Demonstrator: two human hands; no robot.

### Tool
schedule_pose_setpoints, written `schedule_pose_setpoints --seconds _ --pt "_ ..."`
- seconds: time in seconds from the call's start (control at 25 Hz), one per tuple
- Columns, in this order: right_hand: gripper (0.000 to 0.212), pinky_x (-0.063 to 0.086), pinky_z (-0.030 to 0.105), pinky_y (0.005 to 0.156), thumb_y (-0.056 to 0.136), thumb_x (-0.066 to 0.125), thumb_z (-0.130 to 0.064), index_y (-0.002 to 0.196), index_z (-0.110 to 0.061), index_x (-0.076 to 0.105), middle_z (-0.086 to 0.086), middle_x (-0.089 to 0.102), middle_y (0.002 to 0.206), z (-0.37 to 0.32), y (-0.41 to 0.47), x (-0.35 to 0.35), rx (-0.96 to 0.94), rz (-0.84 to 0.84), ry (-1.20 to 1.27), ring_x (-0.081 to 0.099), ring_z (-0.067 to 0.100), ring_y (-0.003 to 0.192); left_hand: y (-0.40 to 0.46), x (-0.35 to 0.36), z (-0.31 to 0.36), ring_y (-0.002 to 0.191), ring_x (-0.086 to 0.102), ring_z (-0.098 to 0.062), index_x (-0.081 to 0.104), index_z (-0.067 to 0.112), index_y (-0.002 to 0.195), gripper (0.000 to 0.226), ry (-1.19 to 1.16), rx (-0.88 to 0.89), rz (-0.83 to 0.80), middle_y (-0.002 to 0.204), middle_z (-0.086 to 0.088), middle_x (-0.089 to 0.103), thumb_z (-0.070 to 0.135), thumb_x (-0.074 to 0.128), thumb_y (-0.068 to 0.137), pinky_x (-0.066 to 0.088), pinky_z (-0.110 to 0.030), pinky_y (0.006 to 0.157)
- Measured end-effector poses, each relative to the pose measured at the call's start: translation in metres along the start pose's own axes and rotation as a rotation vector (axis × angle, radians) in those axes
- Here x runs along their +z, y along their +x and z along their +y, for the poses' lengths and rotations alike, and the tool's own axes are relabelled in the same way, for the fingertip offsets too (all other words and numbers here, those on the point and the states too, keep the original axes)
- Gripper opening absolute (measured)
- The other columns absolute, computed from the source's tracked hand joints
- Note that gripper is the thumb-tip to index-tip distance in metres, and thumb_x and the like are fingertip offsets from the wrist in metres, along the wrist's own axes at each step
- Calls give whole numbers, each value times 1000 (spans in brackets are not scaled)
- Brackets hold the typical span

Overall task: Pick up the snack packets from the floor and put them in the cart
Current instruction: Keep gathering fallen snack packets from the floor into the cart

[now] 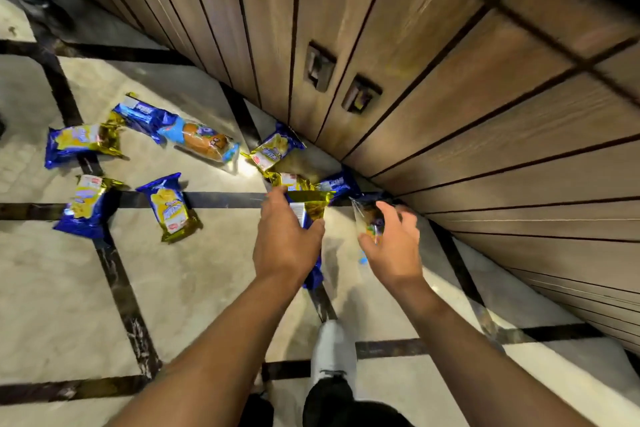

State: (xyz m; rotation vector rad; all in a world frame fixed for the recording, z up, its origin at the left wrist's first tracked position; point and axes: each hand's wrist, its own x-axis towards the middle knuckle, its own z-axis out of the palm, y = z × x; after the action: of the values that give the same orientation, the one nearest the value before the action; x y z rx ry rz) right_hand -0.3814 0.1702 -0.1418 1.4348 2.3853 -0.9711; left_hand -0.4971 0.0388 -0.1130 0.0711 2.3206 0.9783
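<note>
My left hand (285,239) grips a blue and gold snack packet (309,206) held above the floor. My right hand (393,246) holds a clear packet (367,220) with a dark, colourful snack inside. Several more blue and gold packets lie on the tiled floor: one (83,142) at far left, one (86,206) below it, one (171,208) in the middle, and one (273,151) near the wall. A bun packet (204,140) lies beside a long blue packet (142,116). No cart is in view.
A wooden panelled wall (433,62) with two small recessed handles (320,66) runs along the right and top. The floor (207,288) is pale marble with dark strips. My white shoe (334,350) stands below the hands.
</note>
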Motion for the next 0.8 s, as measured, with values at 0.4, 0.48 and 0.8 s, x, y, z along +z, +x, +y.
schedule_pose_setpoints --seconds 0.4,0.48,0.8 --pt "86 36 41 106 84 63 -47 154 -39 14 9 10 159 115 122 112 13 -43 -289 26 33 138 95 157 -82 111 60 -20 40 29 133 70 -31 12 -109 129 2 55 41 74 72 52 -46 94" --pt "85 39 42 101 80 66 -44 151 -39 19 12 22 155 119 125 125 -28 28 -234 32 35 134 100 170 -81 114 59 -20 40 27 135 70 -69 18 -96 131 2 51 36 75 75 50 -45 98" --pt "81 45 42 97 78 69 -32 149 -33 28 11 35 144 115 118 133 85 104 -68 41 33 127 91 160 -71 117 57 -21 34 23 144 74 -79 -14 -87 138 2 44 29 76 83 47 -40 100"
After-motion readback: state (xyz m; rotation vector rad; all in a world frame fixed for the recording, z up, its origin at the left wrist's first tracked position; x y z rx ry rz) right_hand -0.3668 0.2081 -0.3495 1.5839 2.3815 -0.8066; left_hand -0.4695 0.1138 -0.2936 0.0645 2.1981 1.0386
